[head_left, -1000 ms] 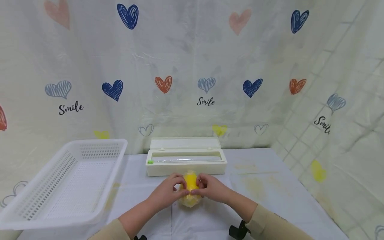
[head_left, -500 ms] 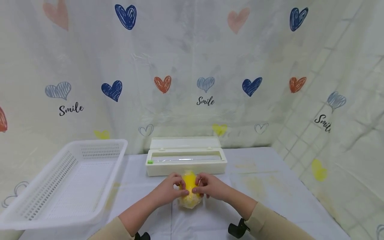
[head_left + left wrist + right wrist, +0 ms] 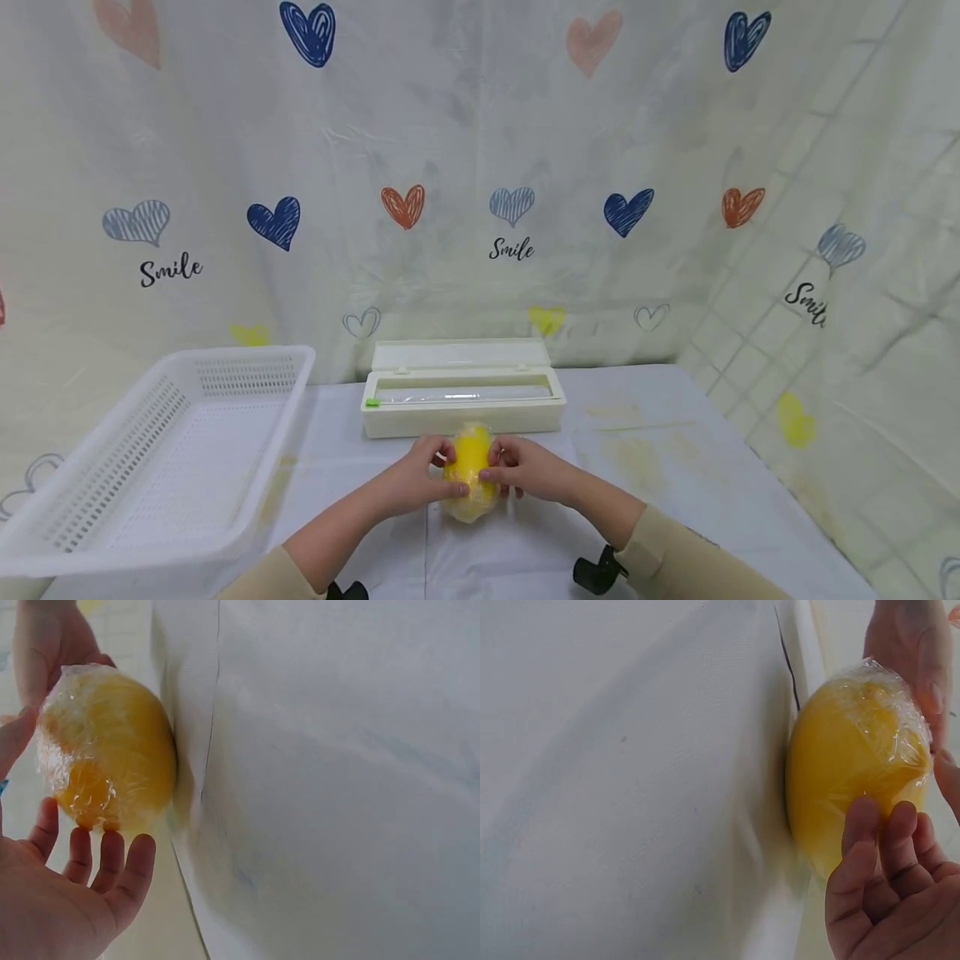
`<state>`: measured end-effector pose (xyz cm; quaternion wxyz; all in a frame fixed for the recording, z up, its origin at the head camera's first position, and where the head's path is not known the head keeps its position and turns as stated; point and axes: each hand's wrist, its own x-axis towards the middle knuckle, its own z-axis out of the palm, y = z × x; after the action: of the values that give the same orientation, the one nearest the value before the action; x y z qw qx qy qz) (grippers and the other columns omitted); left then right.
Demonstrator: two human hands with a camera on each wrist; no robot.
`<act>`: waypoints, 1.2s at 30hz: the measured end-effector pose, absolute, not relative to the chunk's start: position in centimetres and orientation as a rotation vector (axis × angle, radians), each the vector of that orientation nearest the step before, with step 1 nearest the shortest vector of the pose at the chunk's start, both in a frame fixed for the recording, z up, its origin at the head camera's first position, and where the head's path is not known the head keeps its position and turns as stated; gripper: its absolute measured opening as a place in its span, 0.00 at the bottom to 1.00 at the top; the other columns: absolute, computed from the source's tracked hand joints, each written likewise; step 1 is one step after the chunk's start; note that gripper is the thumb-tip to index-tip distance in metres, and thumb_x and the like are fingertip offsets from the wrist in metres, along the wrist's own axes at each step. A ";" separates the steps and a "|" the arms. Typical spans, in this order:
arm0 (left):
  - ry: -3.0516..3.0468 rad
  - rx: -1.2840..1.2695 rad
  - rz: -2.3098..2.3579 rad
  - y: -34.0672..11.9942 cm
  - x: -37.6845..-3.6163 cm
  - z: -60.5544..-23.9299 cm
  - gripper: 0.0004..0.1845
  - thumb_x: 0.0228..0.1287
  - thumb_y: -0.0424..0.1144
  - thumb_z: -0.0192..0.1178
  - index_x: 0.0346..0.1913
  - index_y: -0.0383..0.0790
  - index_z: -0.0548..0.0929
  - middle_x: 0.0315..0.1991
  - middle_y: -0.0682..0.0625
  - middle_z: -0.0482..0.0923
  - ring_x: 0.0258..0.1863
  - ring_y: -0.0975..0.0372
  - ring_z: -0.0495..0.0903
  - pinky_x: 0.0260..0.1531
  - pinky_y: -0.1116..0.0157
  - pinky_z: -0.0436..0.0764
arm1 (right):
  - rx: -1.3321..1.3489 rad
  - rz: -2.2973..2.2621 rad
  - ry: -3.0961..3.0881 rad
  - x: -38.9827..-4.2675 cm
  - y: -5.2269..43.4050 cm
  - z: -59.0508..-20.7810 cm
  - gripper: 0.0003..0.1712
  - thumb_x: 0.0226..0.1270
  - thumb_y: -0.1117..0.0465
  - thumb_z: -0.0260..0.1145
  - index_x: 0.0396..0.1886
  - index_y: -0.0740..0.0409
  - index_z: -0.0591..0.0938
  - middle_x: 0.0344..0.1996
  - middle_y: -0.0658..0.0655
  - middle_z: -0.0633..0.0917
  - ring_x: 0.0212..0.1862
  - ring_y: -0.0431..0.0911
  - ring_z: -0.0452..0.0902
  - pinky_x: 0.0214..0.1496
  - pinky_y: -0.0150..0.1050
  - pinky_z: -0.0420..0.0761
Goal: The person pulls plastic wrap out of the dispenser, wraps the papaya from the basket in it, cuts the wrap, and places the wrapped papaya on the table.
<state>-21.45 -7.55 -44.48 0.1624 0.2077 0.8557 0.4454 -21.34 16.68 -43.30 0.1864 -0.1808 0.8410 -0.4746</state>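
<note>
A yellow oval fruit (image 3: 472,467), wrapped in clear cling film, rests on the white-covered table between the two hands. Its film is creased and shiny at the upper side in both wrist views. My left hand (image 3: 412,479) holds it from the left, thumb over its near part and curved fingertips at its side (image 3: 67,900). From the right, my right hand (image 3: 532,469) holds it the same way, with thumb on top and bent fingertips against the film (image 3: 900,885). The fruit's exact kind is unclear under the wrap.
Behind the fruit stands a white cling film box (image 3: 465,418) with its lid raised, a film roll inside and a green slider at the left. A large white perforated basket (image 3: 247,533) stands at left. A heart-print curtain (image 3: 450,283) hangs behind the table.
The thumbs, close together on top of the fruit a second ago, have spread apart; the left hand has shifted slightly left. More of the fruit shows between the hands.
</note>
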 end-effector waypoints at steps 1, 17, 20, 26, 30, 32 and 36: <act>2.448 0.594 1.267 -7.5 -21.3 -44.4 0.27 0.57 0.55 0.72 0.50 0.46 0.70 0.53 0.46 0.65 0.56 0.53 0.71 0.50 0.54 0.78 | -0.510 -1.338 2.367 -21.4 16.7 -43.3 0.18 0.65 0.49 0.70 0.36 0.56 0.74 0.24 0.58 0.82 0.27 0.51 0.79 0.28 0.39 0.78; 2.487 0.579 1.253 -7.9 -20.7 -44.1 0.28 0.57 0.55 0.72 0.53 0.50 0.70 0.58 0.45 0.65 0.58 0.51 0.70 0.50 0.53 0.78 | -0.462 -1.247 2.597 -21.0 17.2 -42.4 0.15 0.67 0.46 0.68 0.34 0.52 0.77 0.25 0.54 0.80 0.29 0.51 0.78 0.28 0.36 0.74; 2.507 0.585 1.203 -8.2 -20.6 -44.0 0.26 0.59 0.54 0.70 0.55 0.53 0.71 0.62 0.44 0.64 0.58 0.50 0.70 0.53 0.49 0.78 | -0.468 -1.195 2.717 -21.2 17.8 -42.2 0.14 0.66 0.46 0.69 0.36 0.51 0.78 0.26 0.50 0.78 0.30 0.47 0.75 0.29 0.34 0.75; 2.558 0.662 1.134 -8.8 -20.3 -43.7 0.20 0.66 0.46 0.64 0.59 0.58 0.76 0.68 0.45 0.62 0.64 0.47 0.67 0.60 0.41 0.71 | -0.533 -1.029 2.944 -21.4 19.0 -42.4 0.16 0.66 0.49 0.69 0.48 0.50 0.82 0.43 0.47 0.81 0.43 0.47 0.76 0.40 0.38 0.80; 2.632 0.694 1.086 -9.0 -20.2 -43.6 0.21 0.68 0.42 0.61 0.63 0.56 0.78 0.70 0.43 0.61 0.66 0.45 0.64 0.61 0.40 0.69 | -0.628 -0.873 2.955 -21.0 19.5 -43.0 0.23 0.73 0.48 0.62 0.63 0.48 0.78 0.61 0.51 0.78 0.61 0.52 0.74 0.59 0.51 0.77; 2.674 0.672 1.069 -9.0 -20.2 -43.6 0.22 0.68 0.42 0.61 0.65 0.55 0.77 0.68 0.45 0.63 0.65 0.47 0.66 0.60 0.42 0.71 | -0.711 -0.799 2.918 -20.7 19.6 -43.2 0.24 0.76 0.49 0.58 0.68 0.48 0.75 0.66 0.52 0.76 0.67 0.53 0.70 0.66 0.54 0.71; 2.758 0.597 1.097 -9.0 -20.2 -43.7 0.18 0.66 0.41 0.64 0.58 0.51 0.79 0.60 0.49 0.72 0.56 0.53 0.75 0.53 0.50 0.79 | -0.799 -0.696 2.832 -20.4 19.5 -43.5 0.27 0.79 0.55 0.53 0.75 0.49 0.67 0.72 0.53 0.69 0.72 0.52 0.63 0.71 0.55 0.63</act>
<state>-20.24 -8.97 -43.71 0.0570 0.1967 0.9094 0.3619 -20.39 19.50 -43.51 0.0587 -0.2639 0.9349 -0.2298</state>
